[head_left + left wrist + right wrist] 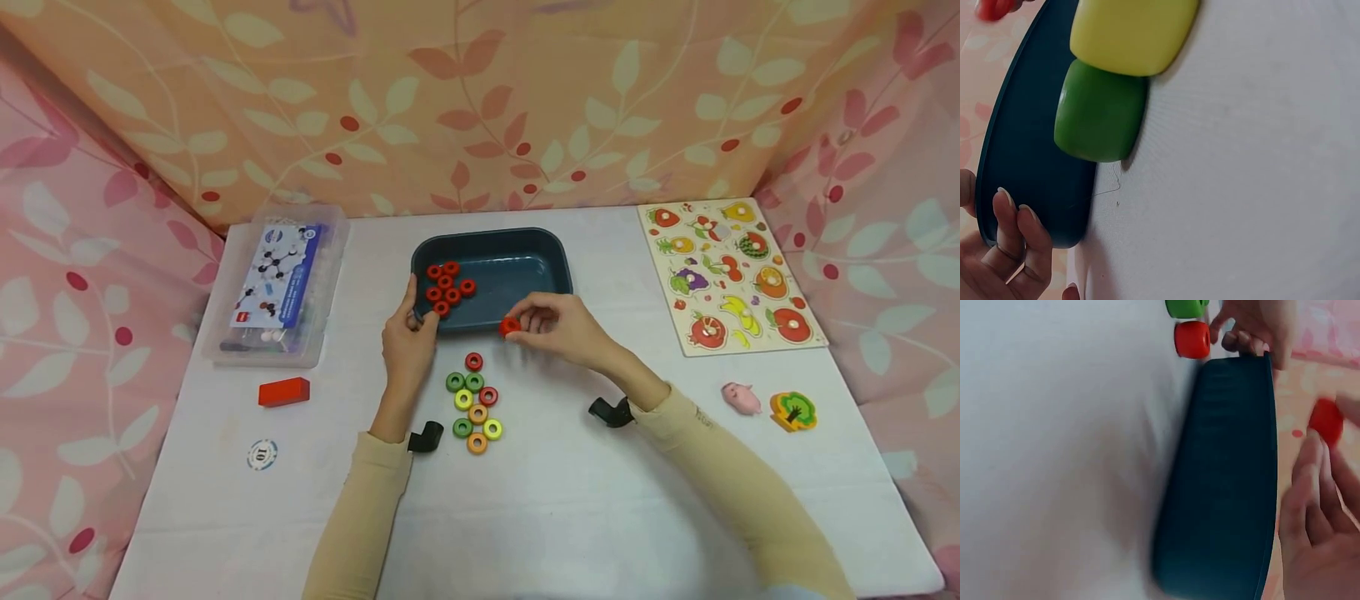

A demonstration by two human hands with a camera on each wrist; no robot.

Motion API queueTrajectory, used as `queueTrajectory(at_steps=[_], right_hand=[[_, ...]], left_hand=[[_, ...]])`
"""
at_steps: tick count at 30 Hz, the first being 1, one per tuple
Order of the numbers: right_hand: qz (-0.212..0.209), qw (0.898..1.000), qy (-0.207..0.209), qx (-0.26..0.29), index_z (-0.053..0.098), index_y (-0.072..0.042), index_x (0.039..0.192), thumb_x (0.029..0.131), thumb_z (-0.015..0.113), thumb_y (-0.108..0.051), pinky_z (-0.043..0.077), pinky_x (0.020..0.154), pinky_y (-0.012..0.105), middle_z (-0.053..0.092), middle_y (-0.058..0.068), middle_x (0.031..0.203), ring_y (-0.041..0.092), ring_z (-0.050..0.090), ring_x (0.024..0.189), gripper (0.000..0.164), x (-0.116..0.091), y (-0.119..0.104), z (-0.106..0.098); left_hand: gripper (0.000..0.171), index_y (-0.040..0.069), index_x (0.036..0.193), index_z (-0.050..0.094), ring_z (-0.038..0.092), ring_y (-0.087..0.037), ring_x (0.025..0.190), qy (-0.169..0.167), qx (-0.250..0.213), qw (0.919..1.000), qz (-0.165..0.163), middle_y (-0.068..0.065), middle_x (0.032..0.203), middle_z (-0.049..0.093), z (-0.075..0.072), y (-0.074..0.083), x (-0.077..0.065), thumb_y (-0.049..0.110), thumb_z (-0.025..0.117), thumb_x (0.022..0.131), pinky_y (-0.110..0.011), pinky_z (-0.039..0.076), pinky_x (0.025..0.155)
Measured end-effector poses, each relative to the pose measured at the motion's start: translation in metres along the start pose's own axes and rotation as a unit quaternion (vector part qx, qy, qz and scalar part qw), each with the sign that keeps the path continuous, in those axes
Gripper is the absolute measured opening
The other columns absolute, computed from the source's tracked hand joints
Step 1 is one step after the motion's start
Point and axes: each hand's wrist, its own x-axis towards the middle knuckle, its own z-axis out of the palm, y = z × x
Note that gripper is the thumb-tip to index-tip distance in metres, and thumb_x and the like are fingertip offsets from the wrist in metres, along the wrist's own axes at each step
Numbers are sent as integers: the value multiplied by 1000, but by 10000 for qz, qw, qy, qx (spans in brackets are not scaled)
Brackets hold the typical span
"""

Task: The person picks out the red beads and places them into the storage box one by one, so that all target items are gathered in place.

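Observation:
My left hand (pixel 408 346) grips the front left corner of a dark blue tray (pixel 517 287), its fingers curled against the wall in the left wrist view. Several red rings (pixel 446 282) lie in the tray's left part. Over the tray's front rim, my right hand (pixel 566 329) pinches another red ring (pixel 509 326) between thumb and fingertips; the right wrist view shows this red ring (pixel 1327 420) raised beside the tray wall. In front of the tray lies a loose cluster of red, green (pixel 455 382), yellow (pixel 492 429) and orange rings (pixel 477 443).
A clear plastic case (pixel 273 287) with a molecule-model label stands at the left. Below it lie a red block (pixel 284 392) and a poker chip (pixel 262 455). At the right are a fruit puzzle board (pixel 731 275), a pink pig figure (pixel 741 398) and a tree piece (pixel 793 412).

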Motion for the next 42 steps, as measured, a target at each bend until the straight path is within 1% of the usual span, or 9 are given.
queueTrajectory(at_steps=[3, 6, 14, 20, 31, 35, 38, 40, 42], right_hand=[[73, 9986, 515, -40, 73, -14, 106, 83, 81, -22, 46, 63, 27, 63, 4, 84, 21, 56, 71, 25, 12, 1, 1], [298, 9969, 659, -316, 73, -14, 106, 84, 81, -25, 45, 63, 27, 62, 2, 81, 18, 56, 70, 25, 27, 4, 3], [1090, 9888, 382, -945, 74, -12, 103, 84, 80, -24, 44, 59, 32, 66, 3, 75, 19, 59, 65, 23, 63, 11, 15], [1302, 9839, 43, -1224, 73, -8, 102, 85, 80, -23, 46, 63, 31, 67, 2, 73, 17, 61, 67, 24, 82, 17, 23], [1472, 9821, -14, -1179, 73, -7, 107, 86, 79, -21, 48, 70, 31, 70, 4, 79, 17, 65, 74, 26, 90, 22, 27], [1416, 9851, 14, -978, 72, -6, 114, 86, 77, -14, 51, 80, 35, 76, 5, 91, 18, 70, 87, 29, 90, 22, 28], [1355, 9869, 43, -878, 70, -5, 118, 86, 77, -12, 51, 87, 37, 76, 7, 102, 19, 71, 98, 33, 90, 22, 28], [1305, 9878, 53, -848, 69, -5, 119, 86, 77, -13, 51, 87, 37, 76, 7, 107, 19, 71, 100, 34, 90, 22, 28], [1217, 9891, 66, -825, 69, -5, 119, 86, 78, -14, 52, 83, 36, 75, 7, 108, 19, 71, 96, 35, 89, 22, 27]], left_hand=[[67, 44, 147, 45, 32, -13, 47, 7, -11, 10000, 22, 4, 53, 33, 0, 0, 0, 15, 61, 89, -26, 18, 42], [67, 44, 147, 45, 32, -13, 46, 18, -33, 10000, 38, 3, 53, 34, 0, -1, 0, 15, 61, 89, -26, 18, 42], [67, 43, 147, 44, 32, -13, 48, -46, -74, 10000, 0, 3, 54, 34, -2, 3, -1, 14, 61, 89, -26, 20, 43], [68, 45, 147, 44, 33, -13, 47, -54, -115, 9999, -11, 3, 53, 35, -3, 3, -1, 15, 61, 89, -27, 20, 42], [68, 46, 147, 43, 31, -12, 45, -95, -147, 9998, -44, 4, 52, 34, -2, 2, -1, 15, 60, 89, -27, 19, 41], [68, 46, 147, 43, 31, -12, 44, -121, -141, 9998, -57, 4, 51, 34, -2, 1, -1, 15, 60, 89, -27, 19, 40], [68, 45, 148, 43, 31, -12, 44, -107, -120, 9999, -54, 4, 51, 35, -2, 1, -2, 15, 60, 90, -27, 20, 40], [67, 44, 148, 43, 32, -13, 44, -91, -124, 9999, -40, 3, 51, 36, -2, 2, -2, 15, 61, 89, -27, 20, 40], [67, 43, 148, 44, 32, -13, 45, -82, -132, 9999, -18, 3, 52, 36, -1, 2, -2, 15, 61, 89, -26, 20, 41]])
